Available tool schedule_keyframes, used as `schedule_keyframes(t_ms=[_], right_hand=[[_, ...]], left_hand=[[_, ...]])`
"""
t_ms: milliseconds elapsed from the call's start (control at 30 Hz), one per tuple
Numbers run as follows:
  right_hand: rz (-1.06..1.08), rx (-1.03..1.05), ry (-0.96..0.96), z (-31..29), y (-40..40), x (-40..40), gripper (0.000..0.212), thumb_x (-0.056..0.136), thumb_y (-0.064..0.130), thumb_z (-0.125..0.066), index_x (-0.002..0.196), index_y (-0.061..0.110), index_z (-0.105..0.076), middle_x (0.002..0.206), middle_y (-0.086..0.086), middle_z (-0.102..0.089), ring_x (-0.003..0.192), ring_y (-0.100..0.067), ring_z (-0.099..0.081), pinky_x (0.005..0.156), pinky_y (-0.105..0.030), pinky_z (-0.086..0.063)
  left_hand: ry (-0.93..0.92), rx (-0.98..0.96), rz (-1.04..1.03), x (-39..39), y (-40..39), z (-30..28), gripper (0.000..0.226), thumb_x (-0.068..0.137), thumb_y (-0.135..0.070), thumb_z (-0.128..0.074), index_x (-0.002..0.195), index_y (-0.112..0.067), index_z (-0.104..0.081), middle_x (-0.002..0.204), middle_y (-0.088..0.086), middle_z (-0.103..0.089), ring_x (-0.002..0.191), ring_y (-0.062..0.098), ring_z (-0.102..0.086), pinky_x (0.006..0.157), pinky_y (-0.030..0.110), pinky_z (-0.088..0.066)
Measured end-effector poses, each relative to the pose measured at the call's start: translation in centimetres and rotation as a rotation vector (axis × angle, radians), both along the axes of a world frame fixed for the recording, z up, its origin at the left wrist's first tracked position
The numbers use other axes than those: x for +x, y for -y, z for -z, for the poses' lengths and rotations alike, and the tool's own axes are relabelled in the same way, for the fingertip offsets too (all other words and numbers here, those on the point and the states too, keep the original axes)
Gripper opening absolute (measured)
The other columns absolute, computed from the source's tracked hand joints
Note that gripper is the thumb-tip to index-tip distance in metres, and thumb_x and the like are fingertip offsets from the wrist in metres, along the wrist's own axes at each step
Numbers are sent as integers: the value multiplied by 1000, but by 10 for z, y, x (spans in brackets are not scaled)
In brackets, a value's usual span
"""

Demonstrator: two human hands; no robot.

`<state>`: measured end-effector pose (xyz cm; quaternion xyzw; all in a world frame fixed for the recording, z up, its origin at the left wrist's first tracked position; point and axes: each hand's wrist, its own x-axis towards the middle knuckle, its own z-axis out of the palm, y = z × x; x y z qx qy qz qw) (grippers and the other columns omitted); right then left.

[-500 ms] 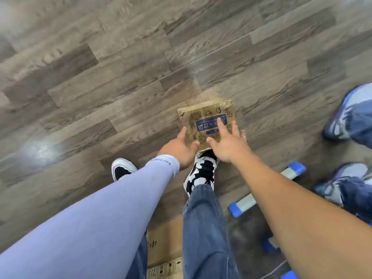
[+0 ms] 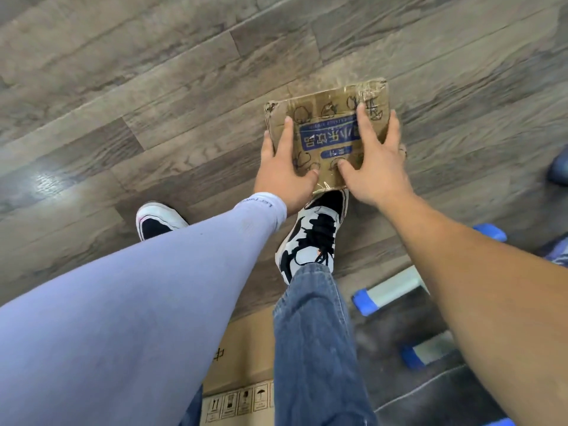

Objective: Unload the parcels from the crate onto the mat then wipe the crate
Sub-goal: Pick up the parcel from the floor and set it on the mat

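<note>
Both hands hold a small taped cardboard parcel (image 2: 330, 130) out in front of the person, above the wood-grain floor (image 2: 153, 103). The left hand (image 2: 284, 172) clasps its left edge, fingers lying up the printed face and thumb pressed near the bottom. The right hand (image 2: 373, 158) clasps the right side, fingers spread across the top face and wrapping the far edge, thumb near the bottom middle. The parcel carries a blue label with printed characters and small drawn figures. Whether it touches the floor or hangs just above it is hard to tell from this angle. Its lower edge overlaps the toe of a black-and-white sneaker (image 2: 310, 238). A larger cardboard box (image 2: 242, 364) sits below, beside the jeans leg (image 2: 313, 348). White bars with blue ends (image 2: 387, 292) lie at lower right.
</note>
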<state>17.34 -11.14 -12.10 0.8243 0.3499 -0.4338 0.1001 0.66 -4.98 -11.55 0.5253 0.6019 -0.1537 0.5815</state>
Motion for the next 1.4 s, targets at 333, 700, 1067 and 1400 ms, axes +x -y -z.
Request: schedule_keyframes(t_ms=[333,700,1067,1400], right_hand=[[-49,55,-84,-125,-74,-57,114,84,52,-78,162,45,5,165,-4,33,154,-49,-4,118,-58,-31],[-58,182,-63,-330,-200,-120,98,93,44,-70,163,42,-2,170,-6,17,155,-43,-10,121,-54,-30],[-76,304,-3,-557,-276,-193,86,98,38,-65,164,39,-9,172,-7,13,154,-45,-9,121,-54,-25],[-170,419,62,-680,-338,-234,86,99,37,-63,164,38,-6,170,-9,17,154,-45,-9,118,-54,-30]], left_hand=[[-170,151,183,-35,-83,-123,138,68,-47,-92,165,-33,6,166,14,32,154,44,-18,125,45,-23],[-213,348,157,-103,-201,-325,118,79,-47,-85,165,-32,-5,170,11,21,148,45,-30,121,47,-32],[-127,537,100,-184,-273,-542,95,89,-48,-74,164,-30,-18,172,14,11,146,46,-36,119,47,-34],[-175,662,94,-219,-322,-672,118,78,-59,-82,165,-34,-7,170,12,21,147,48,-28,119,50,-32]])
